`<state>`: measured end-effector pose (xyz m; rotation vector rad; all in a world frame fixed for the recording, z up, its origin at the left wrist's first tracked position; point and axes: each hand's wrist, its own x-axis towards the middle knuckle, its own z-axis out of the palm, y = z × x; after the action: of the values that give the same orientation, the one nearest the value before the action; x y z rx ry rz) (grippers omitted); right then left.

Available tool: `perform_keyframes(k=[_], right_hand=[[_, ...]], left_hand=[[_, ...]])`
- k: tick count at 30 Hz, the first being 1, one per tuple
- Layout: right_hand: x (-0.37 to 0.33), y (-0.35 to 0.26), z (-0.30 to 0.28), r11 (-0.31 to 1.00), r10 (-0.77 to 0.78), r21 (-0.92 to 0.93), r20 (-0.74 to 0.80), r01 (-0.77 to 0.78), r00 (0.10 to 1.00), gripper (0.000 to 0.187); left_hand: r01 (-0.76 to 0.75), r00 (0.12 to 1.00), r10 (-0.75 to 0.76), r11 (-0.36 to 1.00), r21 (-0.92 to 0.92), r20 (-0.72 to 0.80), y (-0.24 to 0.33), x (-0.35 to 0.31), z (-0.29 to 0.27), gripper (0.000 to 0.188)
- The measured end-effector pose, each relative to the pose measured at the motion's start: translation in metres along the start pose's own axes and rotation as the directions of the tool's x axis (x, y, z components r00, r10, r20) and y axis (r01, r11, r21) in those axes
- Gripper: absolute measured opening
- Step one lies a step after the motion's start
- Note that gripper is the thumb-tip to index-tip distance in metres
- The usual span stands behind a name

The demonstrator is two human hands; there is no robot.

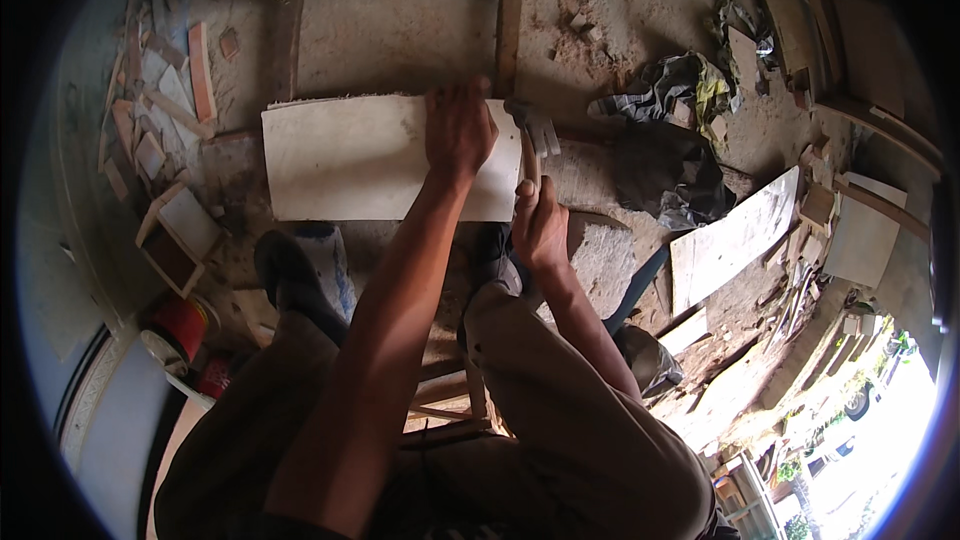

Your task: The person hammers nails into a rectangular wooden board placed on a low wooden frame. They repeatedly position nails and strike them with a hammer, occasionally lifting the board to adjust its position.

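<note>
Right hand (538, 225) grip closed on hammer (533, 140) | left hand (458, 130) flat on board (350, 160)

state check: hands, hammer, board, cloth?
left hand: flat on the pale board, near its right end
right hand: closed around the hammer handle
hammer: upright in the grip, head by the board's right edge
pale board: lying flat across wooden rails
dark cloth: crumpled on the ground
</note>
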<state>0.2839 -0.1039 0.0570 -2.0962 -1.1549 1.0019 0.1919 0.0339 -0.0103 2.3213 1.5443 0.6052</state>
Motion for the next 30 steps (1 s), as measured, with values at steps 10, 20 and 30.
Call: perform_keyframes(k=[10,20,30], right_hand=[[0.018,0.015,-0.009,0.958,-0.238,-0.179,-0.064,0.224,0.969,0.028],[-0.008,0.056,-0.025,0.974,-0.137,-0.213,-0.259,0.082,0.956,0.023],[-0.019,-0.006,-0.081,0.950,-0.192,-0.285,-0.218,0.126,0.957,0.032]], left_hand=[[-0.011,1.000,0.010,1.000,0.025,0.008,-0.003,-0.001,0.002,0.023],[-0.181,0.976,0.189,0.980,-0.077,0.107,-0.012,-0.007,-0.015,0.031],[-0.341,0.885,0.301,0.939,0.053,0.354,0.007,-0.029,-0.034,0.061]])
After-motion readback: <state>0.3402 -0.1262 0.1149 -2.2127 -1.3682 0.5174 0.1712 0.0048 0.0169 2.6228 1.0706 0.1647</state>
